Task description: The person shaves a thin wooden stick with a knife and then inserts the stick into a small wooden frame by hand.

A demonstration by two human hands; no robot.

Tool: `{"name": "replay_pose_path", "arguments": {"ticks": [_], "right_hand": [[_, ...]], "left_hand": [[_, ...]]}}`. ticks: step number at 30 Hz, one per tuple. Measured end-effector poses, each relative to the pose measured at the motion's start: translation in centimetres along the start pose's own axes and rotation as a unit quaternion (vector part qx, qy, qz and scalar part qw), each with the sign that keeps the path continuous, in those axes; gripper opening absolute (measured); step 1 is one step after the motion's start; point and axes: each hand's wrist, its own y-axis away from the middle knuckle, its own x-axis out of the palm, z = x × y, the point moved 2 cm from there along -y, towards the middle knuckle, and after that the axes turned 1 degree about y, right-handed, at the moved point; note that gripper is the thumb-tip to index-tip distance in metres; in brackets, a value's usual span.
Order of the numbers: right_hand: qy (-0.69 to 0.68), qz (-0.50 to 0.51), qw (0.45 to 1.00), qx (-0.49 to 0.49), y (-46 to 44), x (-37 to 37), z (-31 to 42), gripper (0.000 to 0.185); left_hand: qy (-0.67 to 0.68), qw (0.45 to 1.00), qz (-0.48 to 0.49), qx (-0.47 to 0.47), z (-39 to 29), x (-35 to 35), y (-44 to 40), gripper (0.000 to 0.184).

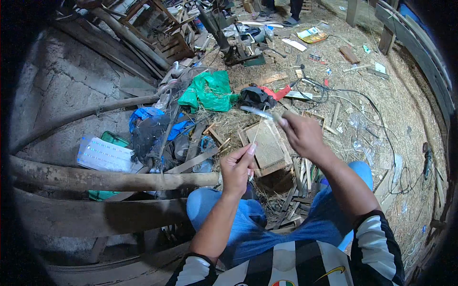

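My left hand (pixel 235 170) is closed, with thumb and fingertips pinching a thin pale stick (pixel 258 131) that points up and away. My right hand (pixel 303 134) is wrapped round the handle of a knife (pixel 257 112), whose blade reaches left, close to the stick's upper end. Whether blade and stick touch, I cannot tell. Below and between both hands stands a small wooden box (pixel 267 148) with a flat top, in front of my knees.
A green plastic bag (pixel 210 90) and a red power tool (pixel 277 93) lie beyond the box. Wooden poles (pixel 114 180) run along my left. Cables (pixel 377 107), wood scraps and shavings cover the floor. Farther off are a metal stand (pixel 214 31) and another person's foot (pixel 291 21).
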Motion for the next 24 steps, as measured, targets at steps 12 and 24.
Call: {"name": "replay_pose_path", "arguments": {"ticks": [12,24], "right_hand": [[-0.028,0.03,0.995,-0.095,1.5,1.9,1.1,0.027],[-0.063,0.054,0.99,-0.113,2.4,1.9,2.6,0.025]], "left_hand": [[0.033,0.999,0.011,-0.021,0.1,-0.2,-0.3,0.023],[0.027,0.999,-0.038,0.004,1.0,-0.3,-0.3,0.021]]}}
